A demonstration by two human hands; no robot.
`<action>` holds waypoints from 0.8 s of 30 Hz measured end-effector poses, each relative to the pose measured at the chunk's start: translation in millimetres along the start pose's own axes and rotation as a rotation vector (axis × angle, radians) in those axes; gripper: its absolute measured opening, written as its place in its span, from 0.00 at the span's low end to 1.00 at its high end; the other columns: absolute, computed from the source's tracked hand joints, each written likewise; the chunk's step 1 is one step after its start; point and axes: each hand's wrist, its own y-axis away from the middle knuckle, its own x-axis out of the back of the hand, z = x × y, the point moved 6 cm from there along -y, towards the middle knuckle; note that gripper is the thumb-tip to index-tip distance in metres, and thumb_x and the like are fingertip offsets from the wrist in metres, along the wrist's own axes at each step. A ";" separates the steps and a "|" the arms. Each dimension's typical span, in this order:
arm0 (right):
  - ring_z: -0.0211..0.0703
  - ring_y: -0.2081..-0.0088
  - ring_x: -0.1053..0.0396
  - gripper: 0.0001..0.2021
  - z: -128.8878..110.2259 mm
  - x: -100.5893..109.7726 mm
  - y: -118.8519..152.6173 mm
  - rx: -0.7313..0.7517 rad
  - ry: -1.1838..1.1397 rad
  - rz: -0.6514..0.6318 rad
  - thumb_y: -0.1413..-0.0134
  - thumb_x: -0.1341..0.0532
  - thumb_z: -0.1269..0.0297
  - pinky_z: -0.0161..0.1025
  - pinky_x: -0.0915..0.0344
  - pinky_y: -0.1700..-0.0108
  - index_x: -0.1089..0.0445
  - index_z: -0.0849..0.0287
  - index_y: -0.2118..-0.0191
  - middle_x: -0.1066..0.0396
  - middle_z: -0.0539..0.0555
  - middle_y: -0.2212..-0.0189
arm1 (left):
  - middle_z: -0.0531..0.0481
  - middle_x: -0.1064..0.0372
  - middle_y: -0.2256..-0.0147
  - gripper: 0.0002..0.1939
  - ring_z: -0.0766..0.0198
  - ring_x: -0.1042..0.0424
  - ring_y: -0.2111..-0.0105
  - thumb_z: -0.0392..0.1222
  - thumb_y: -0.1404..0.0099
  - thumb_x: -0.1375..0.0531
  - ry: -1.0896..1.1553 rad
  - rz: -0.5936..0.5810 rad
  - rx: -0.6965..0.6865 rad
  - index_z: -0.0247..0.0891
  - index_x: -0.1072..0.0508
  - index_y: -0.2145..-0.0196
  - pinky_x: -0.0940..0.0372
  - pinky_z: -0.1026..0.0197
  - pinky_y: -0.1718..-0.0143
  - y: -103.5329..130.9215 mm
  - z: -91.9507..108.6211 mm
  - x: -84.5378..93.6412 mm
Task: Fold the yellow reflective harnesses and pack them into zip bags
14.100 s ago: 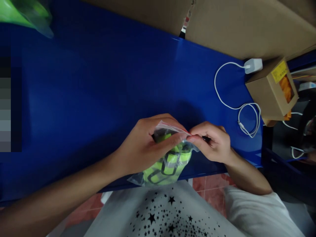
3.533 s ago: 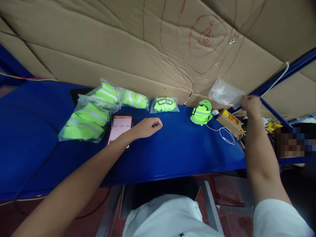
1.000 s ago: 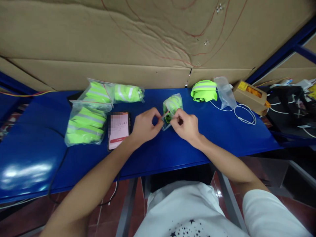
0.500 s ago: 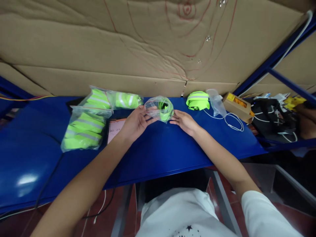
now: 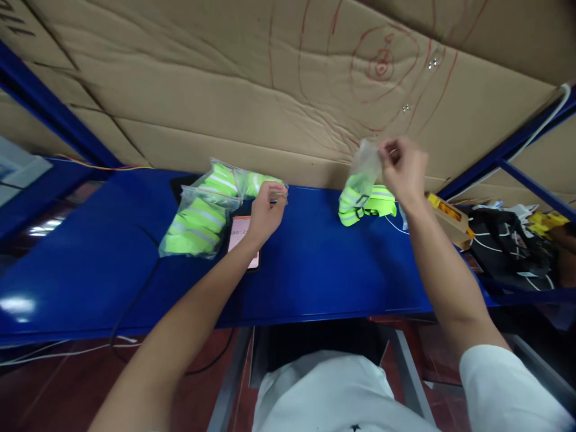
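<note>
My right hand (image 5: 404, 169) pinches the upper edge of a clear plastic bag (image 5: 365, 159). Neon-green reflective straps (image 5: 351, 204) with a dark buckle show in and below that bag, just above or on the table. Right behind them lies a neon-green reflective roll (image 5: 382, 201), partly covered. My left hand (image 5: 269, 210) has its fingers curled in front of a bagged neon-green bundle (image 5: 254, 182); whether it grips the plastic is hidden. Left of it lie a large bag of neon-green bands (image 5: 195, 231) and another such bag (image 5: 221, 180) behind.
A phone with a lit screen (image 5: 238, 231) lies by my left forearm on the blue table (image 5: 310, 264). At the right are a cardboard box (image 5: 450, 222) with yellow contents, a white cable and a black bag (image 5: 508, 240). A cardboard wall (image 5: 225, 114) stands behind.
My hands have moved apart, the left away from the bagged roll that was between them. The right has moved up and right, raising a bag. The view has shifted left.
</note>
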 end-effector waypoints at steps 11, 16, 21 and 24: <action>0.40 0.65 0.29 0.08 29.0 54.2 -52.8 -0.023 0.285 0.270 0.36 0.41 0.75 0.38 0.37 0.62 0.28 0.64 0.54 0.23 0.63 0.58 | 0.29 0.58 0.26 0.38 0.36 0.58 0.26 0.41 0.37 0.36 -0.934 0.063 0.016 0.38 0.41 0.31 0.61 0.27 0.31 -9.0 3.2 39.5; 0.40 0.55 0.27 0.14 77.1 125.4 -66.7 -0.160 0.286 0.432 0.44 0.41 0.83 0.41 0.36 0.51 0.33 0.59 0.55 0.26 0.60 0.52 | 0.29 0.36 0.37 0.29 0.34 0.42 0.34 0.38 0.33 0.40 -0.967 0.046 0.033 0.38 0.33 0.35 0.63 0.26 0.32 -9.8 -10.8 42.8; 0.45 0.64 0.31 0.25 148.9 156.2 2.4 -0.572 0.323 0.556 0.50 0.39 0.87 0.53 0.40 0.52 0.50 0.47 0.74 0.28 0.60 0.64 | 0.30 0.32 0.41 0.26 0.31 0.36 0.39 0.40 0.33 0.37 -0.712 0.075 -0.040 0.39 0.29 0.38 0.48 0.33 0.36 -11.4 -3.4 38.0; 0.52 0.60 0.32 0.27 153.1 131.5 48.9 -0.533 0.297 0.450 0.56 0.31 0.83 0.56 0.40 0.51 0.50 0.47 0.76 0.30 0.62 0.63 | 0.32 0.31 0.42 0.25 0.33 0.35 0.39 0.44 0.34 0.34 -0.561 0.035 -0.071 0.39 0.28 0.40 0.44 0.37 0.37 -6.3 4.0 26.6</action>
